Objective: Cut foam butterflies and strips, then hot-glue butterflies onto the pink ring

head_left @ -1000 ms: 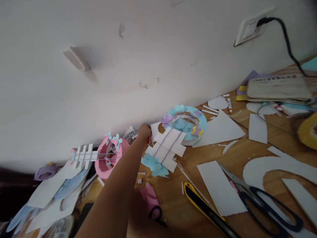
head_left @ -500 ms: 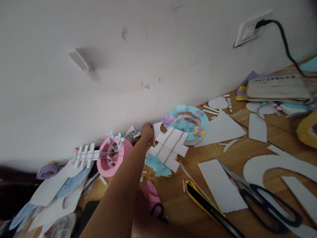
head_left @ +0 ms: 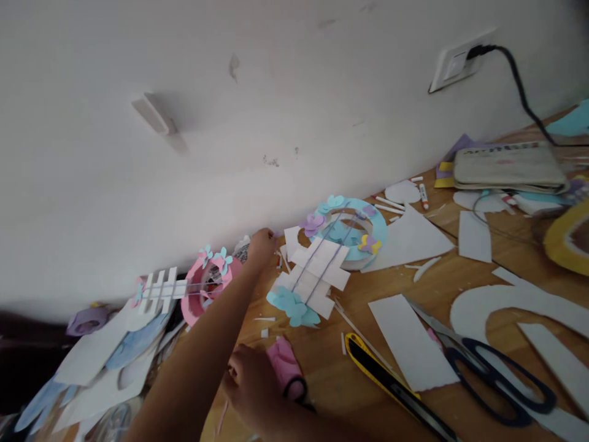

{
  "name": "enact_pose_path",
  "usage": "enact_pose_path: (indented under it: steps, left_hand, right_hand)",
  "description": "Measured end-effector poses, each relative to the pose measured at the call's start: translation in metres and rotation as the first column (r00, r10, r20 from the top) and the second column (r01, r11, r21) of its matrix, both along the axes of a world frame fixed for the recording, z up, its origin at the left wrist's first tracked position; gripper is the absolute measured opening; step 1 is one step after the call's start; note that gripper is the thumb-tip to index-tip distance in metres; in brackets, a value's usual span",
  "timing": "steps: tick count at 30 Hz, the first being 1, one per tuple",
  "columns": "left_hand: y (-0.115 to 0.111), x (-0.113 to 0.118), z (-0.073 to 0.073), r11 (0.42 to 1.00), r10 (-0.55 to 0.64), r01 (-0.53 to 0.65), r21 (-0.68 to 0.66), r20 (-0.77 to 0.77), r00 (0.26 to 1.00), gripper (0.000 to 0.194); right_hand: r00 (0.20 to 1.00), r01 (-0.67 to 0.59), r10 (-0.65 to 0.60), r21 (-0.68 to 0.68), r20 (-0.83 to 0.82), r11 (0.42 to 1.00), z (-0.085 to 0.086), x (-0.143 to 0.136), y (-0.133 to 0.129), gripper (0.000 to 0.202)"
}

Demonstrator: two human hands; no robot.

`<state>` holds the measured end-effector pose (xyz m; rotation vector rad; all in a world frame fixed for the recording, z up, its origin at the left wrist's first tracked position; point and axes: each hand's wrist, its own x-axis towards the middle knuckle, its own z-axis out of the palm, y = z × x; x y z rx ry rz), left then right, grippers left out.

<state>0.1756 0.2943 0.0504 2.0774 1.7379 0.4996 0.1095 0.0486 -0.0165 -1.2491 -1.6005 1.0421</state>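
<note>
My left hand (head_left: 262, 247) reaches to the back of the table by the wall, fingers curled; what they hold, if anything, is hidden. Beside it lies a crumpled black-and-white piece (head_left: 242, 247). Left of my forearm stands a pink paper ring guitar (head_left: 196, 301) with a white slatted neck. To the right lies a light-blue ring guitar (head_left: 380, 230) with a white neck, strings and paper flowers. My right hand (head_left: 253, 383) is low in front, fingers bent inward, their grip unclear. A pink piece with a dark loop (head_left: 283, 359) is next to it.
A yellow box cutter (head_left: 381, 371) and dark-handled scissors (head_left: 488, 362) lie at front right among white paper cutouts (head_left: 409, 344). A folded cloth pouch (head_left: 508, 169) sits at the back right. A black cord (head_left: 524, 86) runs from the wall socket. White sheets (head_left: 92, 350) are piled left.
My left hand has shifted slightly left along the wall. My right hand has come into view from below, beside the pink piece. The camera view has moved a little.
</note>
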Motion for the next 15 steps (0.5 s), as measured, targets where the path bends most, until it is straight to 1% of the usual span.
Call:
enact_pose_path:
  steps: [2, 4, 6, 7, 8, 9, 10, 11, 12, 13, 14, 15]
  left_hand:
    - [-0.013, -0.011, 0.016, 1.0, -0.009, 0.009, -0.005, 0.062, 0.998, 0.015]
    - [-0.032, -0.028, 0.031, 1.0, 0.005, -0.004, -0.01, 0.137, 0.991, 0.022]
    - [-0.06, -0.055, 0.044, 1.0, 0.014, -0.013, -0.003, 0.212, 0.977, 0.028]
    - [-0.077, -0.071, 0.048, 1.0, 0.013, -0.018, 0.015, 0.266, 0.964, 0.031]
    - [-0.095, -0.09, 0.049, 0.999, 0.005, -0.02, 0.033, 0.395, 0.919, 0.032]
    - [-0.115, -0.11, 0.047, 0.999, 0.022, -0.042, 0.028, 0.521, 0.853, 0.034]
    - [-0.135, -0.13, 0.042, 0.997, 0.053, -0.082, 0.015, 0.638, 0.768, 0.035]
    - [-0.154, -0.148, 0.035, 0.99, 0.095, -0.14, -0.003, 0.75, 0.654, 0.037]
    - [-0.171, -0.165, 0.025, 0.984, 0.13, -0.169, -0.048, 0.848, 0.514, 0.041]
    - [-0.187, -0.18, 0.013, 0.979, 0.156, -0.183, -0.09, 0.908, 0.39, 0.043]
    - [-0.201, -0.191, 0.001, 0.974, 0.185, -0.182, -0.136, 0.939, 0.29, 0.043]
    - [-0.212, -0.2, -0.012, 0.968, 0.208, -0.184, -0.171, 0.956, 0.208, 0.043]
  right_hand:
    - [1.0, 0.021, -0.021, -0.003, 0.01, 1.0, -0.002, -0.001, 0.0, 0.013]
    - [0.999, 0.039, -0.039, 0.002, 0.004, 0.999, -0.004, -0.001, 0.0, 0.014]
    - [0.999, 0.04, -0.04, 0.012, -0.009, 0.999, -0.005, -0.001, -0.001, 0.014]
    - [0.999, 0.042, -0.041, 0.018, -0.014, 0.999, -0.005, -0.001, -0.001, 0.014]
    - [0.999, 0.045, -0.045, 0.027, -0.02, 0.999, -0.005, -0.001, -0.002, 0.014]
    - [0.998, 0.049, -0.048, 0.039, -0.027, 0.998, -0.005, -0.001, -0.002, 0.015]
    - [0.998, 0.052, -0.05, 0.051, -0.034, 0.997, -0.005, -0.001, -0.003, 0.015]
    - [0.998, 0.053, -0.051, 0.06, -0.042, 0.997, -0.005, -0.001, -0.003, 0.016]
    - [0.998, 0.052, -0.049, 0.066, -0.049, 0.996, -0.005, 0.0, -0.004, 0.016]
    - [0.998, 0.048, -0.044, 0.067, -0.052, 0.997, -0.005, 0.0, -0.004, 0.017]
    - [0.998, 0.042, -0.039, 0.064, -0.054, 0.997, -0.005, 0.0, -0.005, 0.016]
    - [0.998, 0.038, -0.035, 0.06, -0.055, 0.997, -0.006, 0.0, -0.006, 0.016]
